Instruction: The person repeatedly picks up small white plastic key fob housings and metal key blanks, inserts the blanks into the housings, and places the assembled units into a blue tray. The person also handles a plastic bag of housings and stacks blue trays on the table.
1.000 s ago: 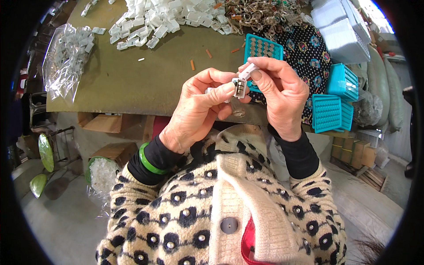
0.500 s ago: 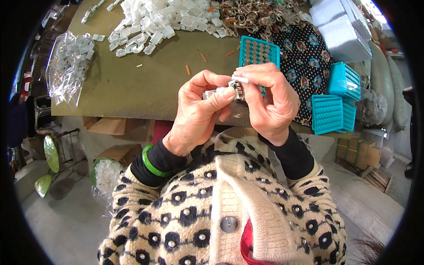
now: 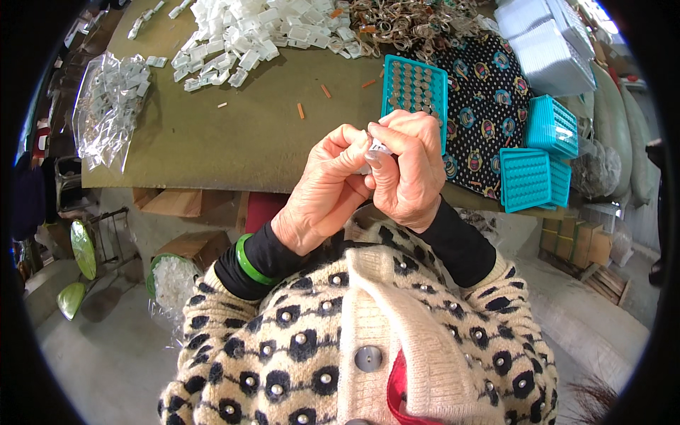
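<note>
My left hand (image 3: 322,185) and my right hand (image 3: 411,173) meet above the table's near edge, both closed on one small white plastic case (image 3: 379,146). Fingers and thumbs cover most of the case, so its inside does not show now. Just beyond my right hand lies a teal tray (image 3: 444,85) with rows of round button cells (image 3: 411,83). Farther off, a big heap of white plastic cases (image 3: 262,32) spreads over the olive table (image 3: 212,134).
A clear bag of small parts (image 3: 110,106) lies at the left. Tangled wired parts (image 3: 425,25) sit at the back beside a patterned dark cloth (image 3: 489,92). Stacked teal trays (image 3: 552,127) and white trays (image 3: 545,49) stand at the right. Small orange strips (image 3: 300,111) dot the table.
My right hand has shifted left and closed over the case, hiding the metal parts seen in it before. My left hand has moved slightly to the right. More of the teal tray shows.
</note>
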{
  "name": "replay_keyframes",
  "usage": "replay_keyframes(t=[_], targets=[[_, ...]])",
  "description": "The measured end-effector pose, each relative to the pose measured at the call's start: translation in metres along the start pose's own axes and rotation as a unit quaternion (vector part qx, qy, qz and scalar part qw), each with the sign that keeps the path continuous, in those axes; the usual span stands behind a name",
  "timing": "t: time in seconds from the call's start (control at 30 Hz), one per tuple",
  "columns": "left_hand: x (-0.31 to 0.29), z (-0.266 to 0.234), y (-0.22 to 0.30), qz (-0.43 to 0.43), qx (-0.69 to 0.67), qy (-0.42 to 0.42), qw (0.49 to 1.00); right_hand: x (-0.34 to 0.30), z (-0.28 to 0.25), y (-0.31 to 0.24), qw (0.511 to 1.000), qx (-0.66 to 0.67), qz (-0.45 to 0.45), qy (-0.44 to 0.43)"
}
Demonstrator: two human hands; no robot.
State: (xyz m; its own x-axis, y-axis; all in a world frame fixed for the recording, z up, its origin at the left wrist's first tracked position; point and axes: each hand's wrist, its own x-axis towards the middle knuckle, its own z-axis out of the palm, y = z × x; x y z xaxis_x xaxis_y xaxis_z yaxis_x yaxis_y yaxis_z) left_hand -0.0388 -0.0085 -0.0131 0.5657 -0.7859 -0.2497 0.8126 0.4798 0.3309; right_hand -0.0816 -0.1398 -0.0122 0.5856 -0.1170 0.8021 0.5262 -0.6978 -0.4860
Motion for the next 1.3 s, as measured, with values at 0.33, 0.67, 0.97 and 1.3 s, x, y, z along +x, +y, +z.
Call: replay_keyframes(t=[0.33,0.67,0.97,1.3], targets=[[0.0,0.002,-0.001,-0.004,0.02,-0.015,1.0,-0.003,-0.008,-0.009,0.998,-0.035,0.048,-0.026],[0.002,0.002,0.011,-0.013,0.042,-0.002,0.999,0.012,-0.077,0.09,0.953,-0.252,0.165,-0.026],[0.005,-0.002,0.008,-0.044,0.103,0.027,0.993,-0.002,-0.077,0.128,0.94,-0.257,0.179,-0.133],[0.006,-0.007,0.007,-0.052,0.114,0.044,0.991,-0.005,-0.084,0.118,0.923,-0.32,0.181,-0.111]])
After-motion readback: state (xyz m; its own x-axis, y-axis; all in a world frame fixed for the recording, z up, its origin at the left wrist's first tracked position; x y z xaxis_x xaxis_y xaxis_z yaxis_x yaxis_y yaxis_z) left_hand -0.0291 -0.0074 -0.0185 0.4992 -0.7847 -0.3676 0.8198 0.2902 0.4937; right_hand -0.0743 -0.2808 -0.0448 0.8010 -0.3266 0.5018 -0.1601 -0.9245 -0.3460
